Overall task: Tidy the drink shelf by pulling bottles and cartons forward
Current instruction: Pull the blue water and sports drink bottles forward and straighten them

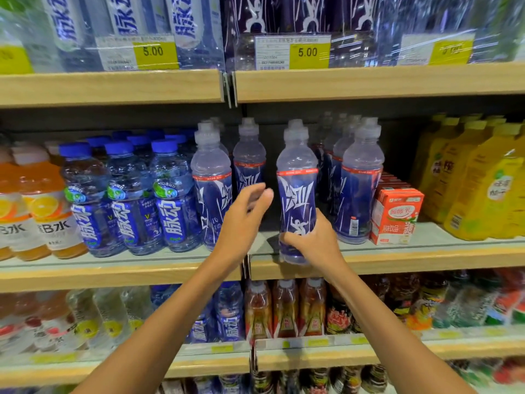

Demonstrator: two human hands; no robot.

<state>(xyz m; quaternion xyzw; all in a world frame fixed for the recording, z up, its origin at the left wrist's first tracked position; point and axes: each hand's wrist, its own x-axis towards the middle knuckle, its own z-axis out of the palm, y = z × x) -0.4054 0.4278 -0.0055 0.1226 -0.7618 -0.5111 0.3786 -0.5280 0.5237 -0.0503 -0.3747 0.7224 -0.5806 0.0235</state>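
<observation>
A clear bottle with a dark blue label (297, 191) stands at the front edge of the middle shelf (426, 260). My right hand (311, 241) is wrapped around its lower part. My left hand (244, 216) hovers open just left of it, in front of a second blue-label bottle (249, 160) set further back. Two more of the same kind, a left bottle (211, 183) and a right bottle (360, 183), stand to either side. A red and white carton (395, 216) sits to the right, with more cartons behind it.
Blue-capped water bottles (127, 194) and orange drink bottles (42, 209) fill the left of the middle shelf; yellow juice bottles (477, 183) fill the right. The upper shelf holds wrapped bottles behind price tags (308, 52). Lower shelves carry mixed drinks.
</observation>
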